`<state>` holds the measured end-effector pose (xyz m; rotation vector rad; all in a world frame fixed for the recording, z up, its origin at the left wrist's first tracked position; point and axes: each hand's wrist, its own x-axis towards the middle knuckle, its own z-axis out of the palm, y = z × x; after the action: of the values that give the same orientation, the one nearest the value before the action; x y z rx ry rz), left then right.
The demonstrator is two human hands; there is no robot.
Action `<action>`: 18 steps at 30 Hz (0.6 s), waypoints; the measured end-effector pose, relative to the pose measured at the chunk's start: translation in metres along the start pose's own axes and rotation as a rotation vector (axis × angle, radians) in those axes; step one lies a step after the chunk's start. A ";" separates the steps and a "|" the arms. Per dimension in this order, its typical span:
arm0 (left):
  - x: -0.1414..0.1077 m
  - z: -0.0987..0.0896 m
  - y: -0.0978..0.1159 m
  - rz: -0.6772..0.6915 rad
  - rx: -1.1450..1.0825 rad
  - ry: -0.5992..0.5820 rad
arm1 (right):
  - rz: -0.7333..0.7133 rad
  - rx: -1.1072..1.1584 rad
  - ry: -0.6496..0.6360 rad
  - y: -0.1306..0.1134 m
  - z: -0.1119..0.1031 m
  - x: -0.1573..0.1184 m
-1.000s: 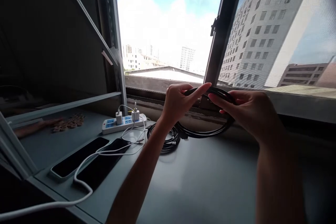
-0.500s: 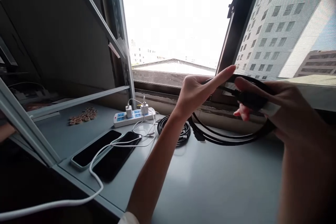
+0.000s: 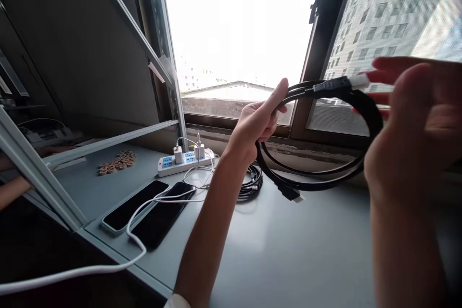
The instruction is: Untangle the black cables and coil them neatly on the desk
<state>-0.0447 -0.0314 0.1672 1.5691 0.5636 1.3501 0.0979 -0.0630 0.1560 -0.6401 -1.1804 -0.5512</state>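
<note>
I have 1 black cable coil (image 3: 314,185) up in front of the window (image 3: 245,29), pinched narrow between the thumb and fingers of my left hand (image 3: 258,118) at its left side. My right hand (image 3: 418,120) is wide, fingers spread at the coil's right side; I cannot tell whether it touches the loops. The coil shows 2 connectors: the upper connector (image 3: 334,85), white-tipped and pointing right, and the lower connector (image 3: 288,192), sticking out below the loops. Behind my left forearm lies 1 other black coil (image 3: 252,187), partly hidden. Left of that are 2 dark phones (image 3: 159,221) side by side, crossed by a white cable (image 3: 137,243), and beyond them 1 power strip (image 3: 186,161) with 2 white plugs (image 3: 178,155). Past the metal frame (image 3: 108,143) sit 1 cluster of brown pieces (image 3: 117,162), too small to count, and 1 forearm of another person (image 3: 14,190). The desk (image 3: 296,245) ends near-left at a straight edge beside the phones; its open room lies under the held coil, between my 2 forearms.
</note>
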 end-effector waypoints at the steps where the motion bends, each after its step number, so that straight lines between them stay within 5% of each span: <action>1: 0.000 0.000 0.000 -0.002 -0.004 0.000 | -0.026 0.031 -0.030 0.001 0.000 0.000; 18: 0.001 0.011 -0.002 -0.040 0.079 0.039 | -0.179 0.033 -0.347 0.019 -0.005 0.002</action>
<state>-0.0332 -0.0337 0.1665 1.5897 0.6764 1.3448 0.1148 -0.0534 0.1539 -0.6210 -1.5809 -0.5841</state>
